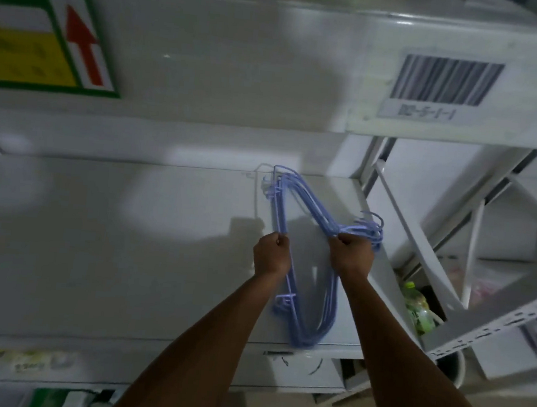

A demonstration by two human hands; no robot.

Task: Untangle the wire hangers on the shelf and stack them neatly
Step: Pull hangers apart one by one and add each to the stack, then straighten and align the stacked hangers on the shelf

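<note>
Head view, looking down at a white shelf point(126, 255). Nearest, both bare forearms reach up from the bottom edge over the shelf's near lip, where the lower loops of a bundle of blue wire hangers point(307, 226) overhang slightly. Left of the bundle the shelf surface lies wide and bare; right of it the shelf ends at a slanted white frame upright point(419, 249), beyond which a green bottle point(414, 307) sits lower down. Left hand point(272, 252): fingers curled closed around the straight bars on the bundle's left side. Right hand point(352, 256): fingers closed around the gathered wires near the hooks, which fan toward the upright. Farther, the bundle's far corner nears the back wall. Farthest, a barcode label point(446, 82) and a red-arrow sign point(47, 41).
</note>
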